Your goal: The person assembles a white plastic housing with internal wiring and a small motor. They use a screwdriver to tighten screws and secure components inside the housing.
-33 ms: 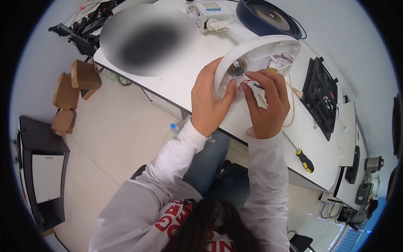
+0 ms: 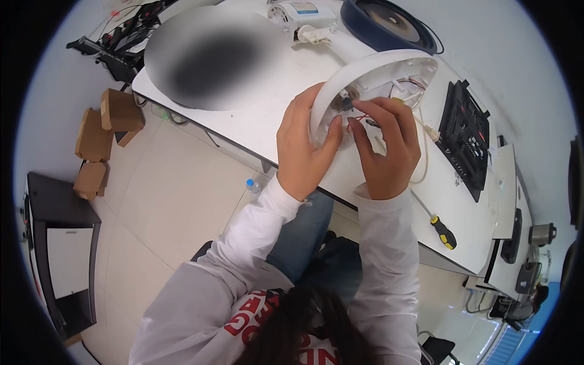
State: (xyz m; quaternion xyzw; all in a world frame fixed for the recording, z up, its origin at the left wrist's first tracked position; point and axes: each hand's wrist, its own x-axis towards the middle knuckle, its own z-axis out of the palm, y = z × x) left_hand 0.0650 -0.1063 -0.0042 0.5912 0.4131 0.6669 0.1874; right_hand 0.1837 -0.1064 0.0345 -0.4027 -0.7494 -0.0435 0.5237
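My left hand (image 2: 307, 143) grips the rim of a white, rounded plastic housing (image 2: 340, 79), which is tilted so its hollow inside faces me. Its thumb lies over the near edge, and its fingers go behind the wall. Inside, a small dark part (image 2: 347, 104) and thin wires show. My right hand (image 2: 392, 143) is at the opening, thumb and index finger closed in a pinch around a thin red wire (image 2: 360, 117); the wire's end is too small to make out. A pale cable (image 2: 424, 170) with a plug (image 2: 432, 133) hangs beside the right hand.
On the white table (image 2: 255, 131) lie a yellow-and-black screwdriver (image 2: 444, 233) and an open black tool case (image 2: 465, 140) at right. A white motor unit (image 2: 304, 15) and a dark blue round part (image 2: 389, 25) stand farther back. Cardboard boxes (image 2: 121, 109) and a bottle (image 2: 252, 185) are on the floor.
The view has shifted very slightly. Both hands and the white housing keep nearly the same position.
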